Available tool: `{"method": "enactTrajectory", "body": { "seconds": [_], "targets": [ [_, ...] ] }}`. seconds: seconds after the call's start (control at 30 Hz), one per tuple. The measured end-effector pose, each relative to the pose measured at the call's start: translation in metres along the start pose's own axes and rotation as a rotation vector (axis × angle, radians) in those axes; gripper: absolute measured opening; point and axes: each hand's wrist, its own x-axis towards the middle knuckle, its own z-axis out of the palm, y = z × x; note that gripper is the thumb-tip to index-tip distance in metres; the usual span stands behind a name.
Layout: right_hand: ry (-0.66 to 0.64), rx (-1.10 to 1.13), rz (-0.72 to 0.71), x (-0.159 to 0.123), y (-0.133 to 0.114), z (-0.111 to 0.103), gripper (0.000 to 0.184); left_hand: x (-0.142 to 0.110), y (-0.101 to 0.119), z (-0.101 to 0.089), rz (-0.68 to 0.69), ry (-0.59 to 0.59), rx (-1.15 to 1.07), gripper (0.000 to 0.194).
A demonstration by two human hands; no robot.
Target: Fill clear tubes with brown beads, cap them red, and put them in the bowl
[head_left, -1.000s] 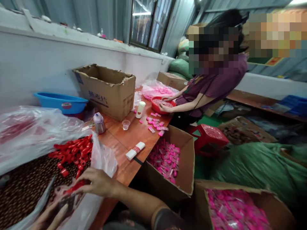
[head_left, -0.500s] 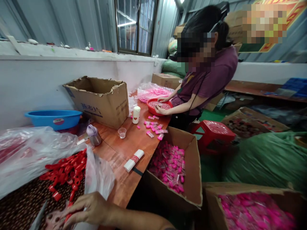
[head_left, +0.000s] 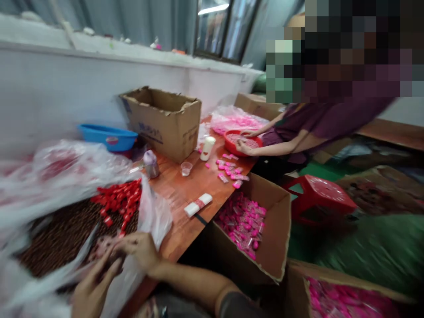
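My right hand (head_left: 141, 252) reaches in over the plastic-lined heap, its fingers bent and pressed together. My left hand (head_left: 94, 282) meets it at the fingertips, thumb and fingers closed. Whatever sits between them is small, blurred and mostly covered. Just beyond the hands lie red plastic pieces (head_left: 121, 198) in a pile, on top of many small brown beads (head_left: 62, 234). A pinkish clear packet (head_left: 101, 247) rests beside my fingers. Clear plastic sheeting (head_left: 155, 216) borders the heap.
A white roll (head_left: 198, 205), clear cup (head_left: 186, 168), lilac-topped bottle (head_left: 151, 164) and white canister (head_left: 207, 148) stand on the table. Behind are a carton (head_left: 165, 128) and blue basin (head_left: 107, 137). A co-worker's hands (head_left: 245, 143) are in a red basin. Right: a carton of pink packets (head_left: 273, 221).
The view has swung left and tilted down, with blur. My left hand has come into view and joined my right hand, which has drawn back from the red pieces.
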Motion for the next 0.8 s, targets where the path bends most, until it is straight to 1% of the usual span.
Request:
{"method": "enactTrajectory", "body": {
  "seconds": [0.03,0.1,0.13,0.17,0.2,0.27,0.33,0.37,0.4,0.43,0.5,0.53,0.6,0.63,0.7,0.73,0.8],
  "targets": [
    [-0.017,-0.014,0.009,-0.004,-0.008,0.000,0.028,-0.007,0.000,0.000,-0.064,0.023,-0.043,0.056],
    [-0.048,-0.115,-0.023,-0.012,-0.019,0.000,0.022,-0.018,0.003,-0.002,-0.083,-0.009,-0.119,0.064],
    [-0.066,-0.176,-0.057,-0.014,-0.021,0.000,0.027,-0.020,0.003,-0.003,-0.075,0.016,-0.161,0.065],
    [-0.124,-0.234,-0.100,-0.014,-0.021,0.000,0.041,-0.020,0.002,-0.005,-0.058,0.068,-0.210,0.065],
    [-0.183,-0.280,-0.149,-0.014,-0.019,0.000,0.055,-0.020,-0.001,-0.007,-0.040,0.090,-0.254,0.064],
    [-0.264,-0.356,-0.234,-0.013,-0.014,0.003,0.071,-0.018,-0.011,-0.012,-0.040,0.075,-0.382,0.063],
    [-0.335,-0.409,-0.289,-0.013,-0.009,0.007,0.080,-0.020,-0.020,-0.018,-0.070,0.064,-0.483,0.062],
    [-0.361,-0.412,-0.308,-0.013,-0.008,0.009,0.080,-0.022,-0.024,-0.020,-0.089,0.067,-0.518,0.061],
    [-0.377,-0.402,-0.311,-0.014,-0.008,0.012,0.077,-0.024,-0.027,-0.022,-0.108,0.070,-0.544,0.061],
    [-0.385,-0.378,-0.300,-0.015,-0.009,0.015,0.069,-0.027,-0.030,-0.024,-0.127,0.067,-0.565,0.061],
    [-0.384,-0.314,-0.237,-0.017,-0.011,0.020,0.050,-0.031,-0.034,-0.029,-0.153,0.048,-0.607,0.060],
    [-0.373,-0.283,-0.194,-0.017,-0.012,0.023,0.043,-0.032,-0.035,-0.031,-0.158,0.038,-0.626,0.059],
    [-0.350,-0.249,-0.135,-0.016,-0.013,0.027,0.039,-0.033,-0.038,-0.036,-0.148,0.040,-0.645,0.055],
    [-0.350,-0.253,-0.131,-0.015,-0.012,0.029,0.040,-0.032,-0.039,-0.037,-0.143,0.053,-0.650,0.053],
    [-0.386,-0.317,-0.182,-0.013,-0.011,0.031,0.046,-0.030,-0.041,-0.040,-0.144,0.080,-0.663,0.050],
    [-0.415,-0.368,-0.229,-0.011,-0.009,0.031,0.054,-0.029,-0.042,-0.040,-0.155,0.093,-0.675,0.049],
    [-0.462,-0.477,-0.319,-0.008,-0.005,0.032,0.076,-0.028,-0.043,-0.039,-0.179,0.117,-0.717,0.047]
  ]
}}
